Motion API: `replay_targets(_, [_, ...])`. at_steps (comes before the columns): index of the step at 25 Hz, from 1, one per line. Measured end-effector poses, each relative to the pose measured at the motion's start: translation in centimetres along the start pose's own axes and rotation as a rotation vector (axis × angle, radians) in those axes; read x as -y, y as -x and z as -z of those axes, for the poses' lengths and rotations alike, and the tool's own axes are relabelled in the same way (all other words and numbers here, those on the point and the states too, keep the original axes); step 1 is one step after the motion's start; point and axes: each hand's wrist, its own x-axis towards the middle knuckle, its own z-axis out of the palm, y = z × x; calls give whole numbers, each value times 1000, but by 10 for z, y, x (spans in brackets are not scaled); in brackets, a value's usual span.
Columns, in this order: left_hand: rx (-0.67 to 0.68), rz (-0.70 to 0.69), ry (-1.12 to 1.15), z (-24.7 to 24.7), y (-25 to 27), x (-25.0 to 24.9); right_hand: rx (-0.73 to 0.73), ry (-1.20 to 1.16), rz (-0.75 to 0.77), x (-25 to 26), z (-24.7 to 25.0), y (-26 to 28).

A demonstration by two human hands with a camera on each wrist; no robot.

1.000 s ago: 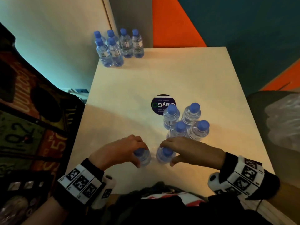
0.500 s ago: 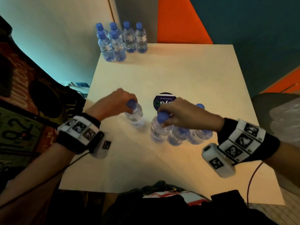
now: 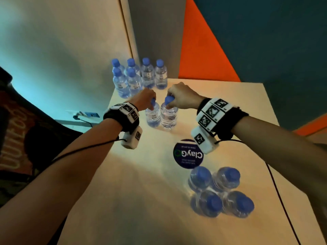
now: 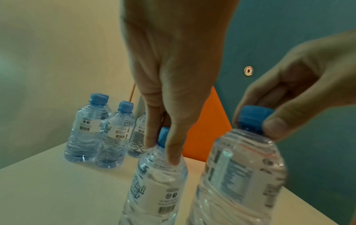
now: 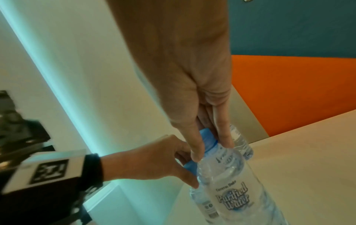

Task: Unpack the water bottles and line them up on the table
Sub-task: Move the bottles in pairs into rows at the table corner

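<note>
My left hand (image 3: 147, 99) pinches the blue cap of one clear water bottle (image 3: 152, 116) (image 4: 154, 184). Beside it, my right hand (image 3: 178, 97) grips the cap of a second bottle (image 3: 169, 116) (image 5: 235, 185). The two bottles are side by side and upright, a little in front of several bottles (image 3: 139, 76) lined up in the table's far left corner. Whether their bases touch the table (image 3: 141, 200) I cannot tell. Several more bottles (image 3: 221, 190) stand clustered at the near right, seen from above.
A round dark sticker (image 3: 187, 153) lies in the middle of the table. Walls close off the far side. A dark chair back (image 3: 40, 138) stands left of the table. Cables run along both forearms.
Both hands lifted a bottle each from the near cluster and carried them away across the table toward the far left group. The head view tilted up and forward.
</note>
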Motion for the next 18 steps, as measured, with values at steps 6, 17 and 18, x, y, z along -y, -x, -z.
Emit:
replay_targets(6, [-69, 68, 24, 10, -66, 31, 20, -124, -67, -17, 1, -83])
replay_targets(17, [-141, 127, -18, 14, -133, 78, -68, -93, -142, -44, -8, -173])
replay_targets(18, [-139, 133, -27, 15, -135, 78, -70, -82, -153, -46, -8, -178])
